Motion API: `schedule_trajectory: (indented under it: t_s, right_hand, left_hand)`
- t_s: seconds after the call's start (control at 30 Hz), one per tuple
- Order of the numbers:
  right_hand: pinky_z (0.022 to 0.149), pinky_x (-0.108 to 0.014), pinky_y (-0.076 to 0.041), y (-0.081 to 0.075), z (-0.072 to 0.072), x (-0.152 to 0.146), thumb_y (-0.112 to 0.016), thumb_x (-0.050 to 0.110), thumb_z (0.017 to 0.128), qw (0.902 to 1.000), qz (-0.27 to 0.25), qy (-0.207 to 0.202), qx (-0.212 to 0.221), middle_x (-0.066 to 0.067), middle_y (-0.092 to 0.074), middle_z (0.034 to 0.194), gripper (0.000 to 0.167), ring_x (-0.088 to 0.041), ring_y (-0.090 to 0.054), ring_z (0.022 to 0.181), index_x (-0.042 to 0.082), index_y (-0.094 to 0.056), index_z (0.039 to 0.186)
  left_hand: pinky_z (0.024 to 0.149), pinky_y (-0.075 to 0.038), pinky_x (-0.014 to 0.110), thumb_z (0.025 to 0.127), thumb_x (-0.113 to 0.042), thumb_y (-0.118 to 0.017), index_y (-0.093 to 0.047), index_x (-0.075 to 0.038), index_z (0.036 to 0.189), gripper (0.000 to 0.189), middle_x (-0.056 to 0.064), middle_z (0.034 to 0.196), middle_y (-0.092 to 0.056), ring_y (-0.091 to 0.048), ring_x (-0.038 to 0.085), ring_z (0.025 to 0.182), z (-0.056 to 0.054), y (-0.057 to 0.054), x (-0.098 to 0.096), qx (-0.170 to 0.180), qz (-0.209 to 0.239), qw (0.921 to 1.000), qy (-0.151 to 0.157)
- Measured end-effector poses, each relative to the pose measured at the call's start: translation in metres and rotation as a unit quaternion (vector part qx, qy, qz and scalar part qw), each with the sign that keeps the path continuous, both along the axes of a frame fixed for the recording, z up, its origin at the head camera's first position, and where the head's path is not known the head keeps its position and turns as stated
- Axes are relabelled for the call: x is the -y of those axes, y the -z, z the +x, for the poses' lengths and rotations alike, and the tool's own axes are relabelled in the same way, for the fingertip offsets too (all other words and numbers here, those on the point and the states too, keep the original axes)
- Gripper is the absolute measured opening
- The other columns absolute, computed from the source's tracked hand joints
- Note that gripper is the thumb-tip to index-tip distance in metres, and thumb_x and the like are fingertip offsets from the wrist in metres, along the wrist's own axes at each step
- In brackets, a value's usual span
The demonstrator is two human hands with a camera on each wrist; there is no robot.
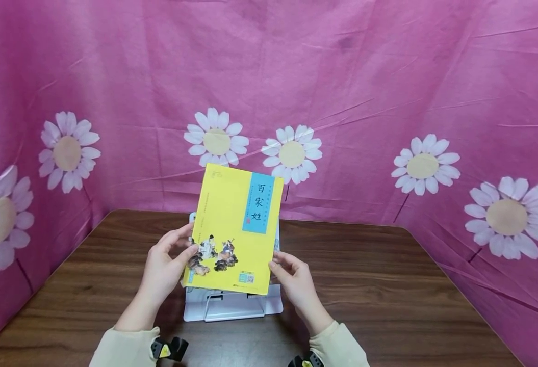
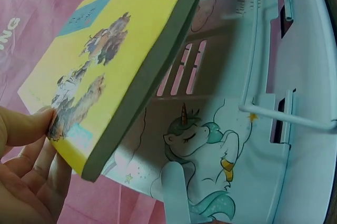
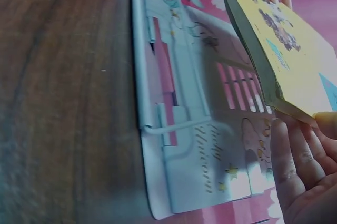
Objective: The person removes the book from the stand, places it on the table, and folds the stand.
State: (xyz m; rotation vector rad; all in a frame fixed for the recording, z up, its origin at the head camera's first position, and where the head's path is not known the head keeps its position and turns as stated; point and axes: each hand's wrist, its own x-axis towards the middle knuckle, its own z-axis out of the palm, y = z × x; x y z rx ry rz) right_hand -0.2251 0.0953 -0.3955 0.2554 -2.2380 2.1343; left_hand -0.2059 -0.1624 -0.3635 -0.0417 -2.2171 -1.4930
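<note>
Both hands hold a yellow book [image 1: 232, 224] with a blue title panel, tilted a little in front of a white book stand [image 1: 234, 308]. My left hand [image 1: 168, 260] pinches its left edge, thumb on the cover and fingers behind. On the opposite edge, my right hand [image 1: 296, 280] grips with the thumb at the front and fingers beneath. In the left wrist view the book stands off from the stand's back plate [image 2: 226, 66], which bears a unicorn drawing [image 2: 197, 147] and slots. A wire bracket [image 3: 174, 127] crosses the stand's lower part in the right wrist view.
The stand rests on a dark wooden table [image 1: 365, 285]. A pink cloth [image 1: 342, 61] printed with large white daisies [image 1: 422, 165] hangs behind the table and along both sides. Pale sleeves [image 1: 124, 346] with black wrist straps [image 1: 170, 349] show at the bottom.
</note>
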Motion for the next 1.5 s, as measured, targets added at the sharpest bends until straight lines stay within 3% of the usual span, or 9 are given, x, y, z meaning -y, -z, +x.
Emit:
schedule_trajectory:
  t_s: [0.17,0.37,0.57,0.87,1.2,1.5]
  right_hand:
    - [0.068,-0.028,-0.057,-0.005,-0.001,-0.005,-0.060,0.002,0.096,0.9998,0.001,0.018,-0.012,-0.023,-0.067,0.107,0.036,-0.007,-0.063,0.079,-0.012,-0.057,0.129]
    - [0.067,-0.026,-0.055,-0.012,-0.001,-0.011,-0.060,0.001,0.096,0.9994,0.009,0.026,-0.023,-0.020,-0.067,0.104,0.035,-0.005,-0.063,0.076,-0.012,-0.058,0.128]
    - [0.066,-0.023,-0.055,-0.021,0.001,-0.014,-0.060,-0.001,0.094,0.9990,0.017,0.024,-0.033,-0.023,-0.067,0.103,0.033,-0.005,-0.063,0.075,-0.012,-0.059,0.125]
    - [0.059,-0.023,-0.054,-0.031,0.003,-0.018,-0.059,-0.005,0.094,0.9970,0.031,0.044,-0.056,-0.026,-0.067,0.101,0.030,-0.003,-0.061,0.069,-0.014,-0.059,0.122]
    - [0.055,-0.022,-0.049,-0.042,0.005,-0.026,-0.062,-0.001,0.093,0.9952,0.042,0.076,-0.044,-0.026,-0.068,0.106,0.035,-0.004,-0.060,0.067,-0.011,-0.058,0.126]
    - [0.055,-0.023,-0.050,-0.044,0.003,-0.032,-0.064,0.001,0.093,0.9936,0.044,0.094,-0.046,-0.019,-0.070,0.099,0.033,-0.004,-0.059,0.065,-0.010,-0.061,0.124]
  left_hand:
    - [0.068,-0.048,0.016,0.089,0.000,-0.070,-0.061,-0.006,0.134,0.047,0.014,0.119,-0.065,-0.055,-0.005,0.086,0.001,-0.002,-0.006,0.009,0.000,0.9999,0.009]
    - [0.080,-0.042,0.016,0.086,0.003,-0.071,-0.062,-0.004,0.133,0.049,0.015,0.113,-0.067,-0.057,-0.007,0.085,0.002,-0.002,-0.011,-0.013,-0.007,0.9998,0.014]
    - [0.071,-0.048,0.016,0.086,0.004,-0.071,-0.061,-0.005,0.134,0.050,0.014,0.115,-0.066,-0.056,-0.006,0.086,0.004,-0.004,-0.013,-0.016,0.000,0.9998,0.015]
    - [0.071,-0.052,0.015,0.088,0.002,-0.071,-0.060,-0.007,0.136,0.051,0.013,0.120,-0.064,-0.056,-0.003,0.090,0.007,-0.007,-0.020,-0.013,0.039,0.9985,0.037]
    - [0.069,-0.053,0.019,0.085,0.004,-0.073,-0.059,-0.006,0.137,0.055,0.013,0.116,-0.064,-0.058,-0.004,0.088,0.007,-0.005,-0.029,-0.009,0.034,0.9980,0.052]
    - [0.068,-0.054,0.021,0.085,0.000,-0.074,-0.058,-0.006,0.138,0.056,0.013,0.115,-0.065,-0.058,-0.004,0.087,0.006,0.002,-0.034,-0.018,0.017,0.9978,0.061]
